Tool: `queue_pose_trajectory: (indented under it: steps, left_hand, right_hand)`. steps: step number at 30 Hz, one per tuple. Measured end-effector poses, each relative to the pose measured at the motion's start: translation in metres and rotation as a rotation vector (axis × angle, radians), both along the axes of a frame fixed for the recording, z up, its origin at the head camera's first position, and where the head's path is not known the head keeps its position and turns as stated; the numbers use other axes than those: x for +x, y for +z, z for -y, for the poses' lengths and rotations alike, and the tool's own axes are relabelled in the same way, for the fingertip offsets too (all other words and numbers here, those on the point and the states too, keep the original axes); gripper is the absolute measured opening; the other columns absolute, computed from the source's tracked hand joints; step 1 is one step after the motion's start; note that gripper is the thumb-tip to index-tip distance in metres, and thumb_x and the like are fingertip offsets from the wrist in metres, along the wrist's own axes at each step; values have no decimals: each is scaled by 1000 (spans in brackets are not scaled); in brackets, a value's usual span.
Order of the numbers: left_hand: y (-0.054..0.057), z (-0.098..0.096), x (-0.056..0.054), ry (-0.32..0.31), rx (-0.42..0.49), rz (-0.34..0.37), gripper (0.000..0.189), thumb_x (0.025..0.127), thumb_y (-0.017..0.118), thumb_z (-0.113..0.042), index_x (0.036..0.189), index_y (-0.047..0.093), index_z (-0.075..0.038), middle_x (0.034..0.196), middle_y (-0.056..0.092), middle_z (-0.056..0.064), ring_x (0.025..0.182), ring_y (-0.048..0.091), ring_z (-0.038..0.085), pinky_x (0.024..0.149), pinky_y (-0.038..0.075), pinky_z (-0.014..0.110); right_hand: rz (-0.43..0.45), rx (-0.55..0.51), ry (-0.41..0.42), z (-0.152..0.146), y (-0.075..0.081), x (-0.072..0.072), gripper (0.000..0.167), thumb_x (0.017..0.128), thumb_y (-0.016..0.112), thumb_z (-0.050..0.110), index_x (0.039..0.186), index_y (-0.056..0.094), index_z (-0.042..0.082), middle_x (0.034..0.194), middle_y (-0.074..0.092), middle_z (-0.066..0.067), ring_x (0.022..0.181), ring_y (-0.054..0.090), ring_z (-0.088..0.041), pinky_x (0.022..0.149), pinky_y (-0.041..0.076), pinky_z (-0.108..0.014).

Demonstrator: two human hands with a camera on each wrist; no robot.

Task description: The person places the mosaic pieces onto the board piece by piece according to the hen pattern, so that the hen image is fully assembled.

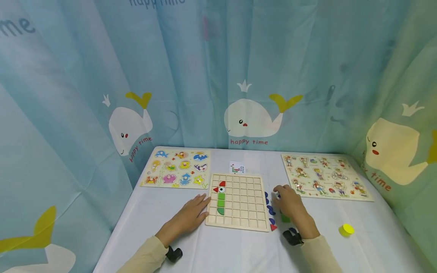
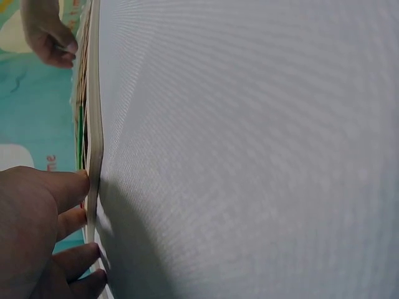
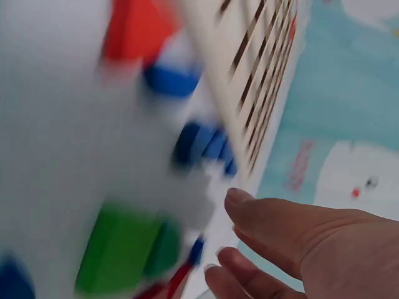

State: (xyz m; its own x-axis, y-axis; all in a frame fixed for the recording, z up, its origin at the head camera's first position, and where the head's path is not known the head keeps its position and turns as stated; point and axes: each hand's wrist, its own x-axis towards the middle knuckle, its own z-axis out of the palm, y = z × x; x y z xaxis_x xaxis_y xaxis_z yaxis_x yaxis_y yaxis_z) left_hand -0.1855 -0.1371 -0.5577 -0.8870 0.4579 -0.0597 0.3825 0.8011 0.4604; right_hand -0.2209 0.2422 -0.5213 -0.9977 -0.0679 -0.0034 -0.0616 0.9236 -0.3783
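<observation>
Pinch green block (image 3: 117, 250) by sides; likely light, stiff. With right fingers (image 3: 246, 269) apart, left fingers (image 2: 76, 258) spread against board (image 1: 244, 203).

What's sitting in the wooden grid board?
In the wooden grid board, toward its left: red curved piece, red triangle, eye tile, two green squares, green curved piece. Board surface beneath them is covered; can't see it.

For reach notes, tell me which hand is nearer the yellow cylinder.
Right. Right hand: beyond and left of the yellow cylinder; left hand: farther off, touching the grid board.
</observation>
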Motion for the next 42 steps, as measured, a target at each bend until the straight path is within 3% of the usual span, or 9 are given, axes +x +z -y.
queue_pose_trajectory:
  steps: [4, 12, 19, 26, 34, 42]
  left_hand:
    - [0, 1, 1, -8, 13, 4, 58, 111, 53, -32, 163, 41, -10, 171, 34, 15, 159, 28, 37, 128, 28, 56]
    - [0, 0, 1, -9, 10, -1, 58, 111, 54, -32, 163, 41, -10, 171, 34, 15, 159, 29, 37, 128, 28, 56]
    - [0, -1, 1, -4, 8, 6, 58, 111, 54, -32, 163, 41, -11, 171, 34, 14, 160, 28, 36, 129, 27, 56]
    - [1, 0, 0, 5, -5, 7, 58, 112, 52, -36, 164, 40, -13, 172, 33, 12, 160, 27, 35, 129, 26, 55]
    - [-1, 0, -1, 6, -8, 4, 59, 112, 52, -37, 164, 39, -14, 172, 33, 12, 160, 27, 35, 129, 26, 54]
    - [0, 1, -1, -4, -3, 3, 59, 111, 52, -36, 164, 39, -13, 172, 33, 13, 160, 27, 36, 129, 26, 56]
  right_hand:
    - [46, 13, -49, -20, -5, -8, 31, 97, 74, 11, 124, 67, -4, 115, 63, -25, 93, 58, -33, 79, 50, -51]
    - [67, -17, -79, -30, -12, -18, 20, 99, 67, 5, 117, 69, -3, 107, 67, -20, 96, 61, -36, 86, 40, -58]
    - [110, -17, -95, -45, -2, -14, 35, 98, 74, 16, 125, 66, -4, 119, 65, -27, 104, 60, -41, 87, 42, -62]
    - [198, -47, -94, -60, -3, -9, 23, 99, 73, 13, 115, 68, -2, 104, 71, -17, 90, 60, -30, 84, 39, -56]
    - [165, -104, -49, -62, -11, -6, 24, 99, 71, 9, 121, 66, 0, 114, 71, -21, 100, 61, -35, 84, 38, -55]
    - [114, -61, -48, -53, -15, -8, 22, 98, 74, 13, 114, 69, 0, 106, 71, -18, 94, 61, -32, 83, 40, -54]
